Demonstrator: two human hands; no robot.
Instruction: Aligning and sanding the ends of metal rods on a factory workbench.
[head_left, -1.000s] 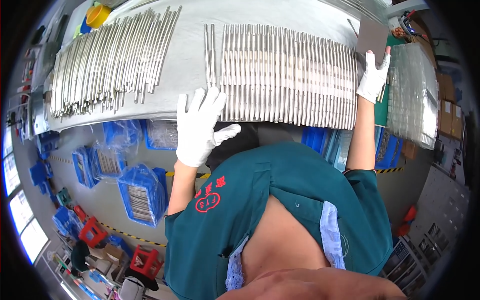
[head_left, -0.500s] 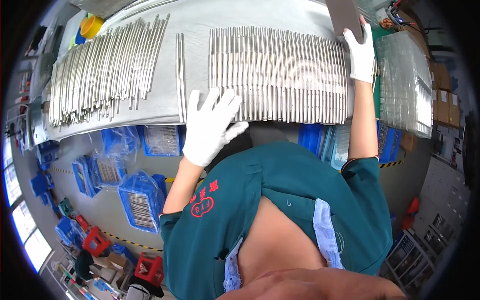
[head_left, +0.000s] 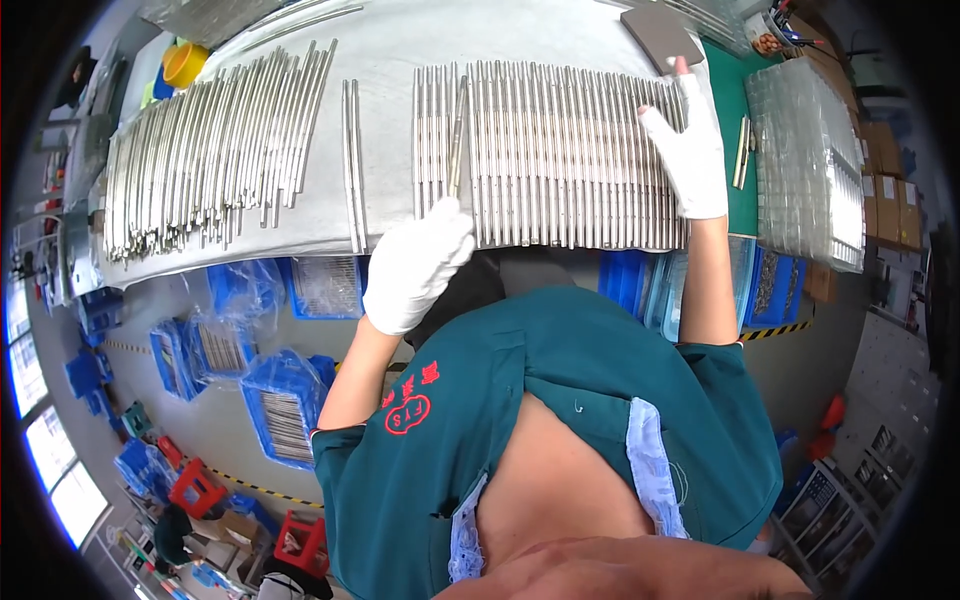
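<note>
Left hand point(head_left: 415, 265) pinches one metal rod point(head_left: 456, 135) up from the neat row point(head_left: 570, 150); right hand point(head_left: 690, 150) lies flat, fingers spread, on it. Messy pile point(head_left: 200, 140) looks unsorted.

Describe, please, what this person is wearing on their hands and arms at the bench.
Both the left hand and the right hand are in white knit gloves that end at the wrists. The forearms are uncovered. Short sleeves of a dark green work shirt cover the upper arms, and the shirt bears a red emblem on its left side. No watch or band shows.
</note>
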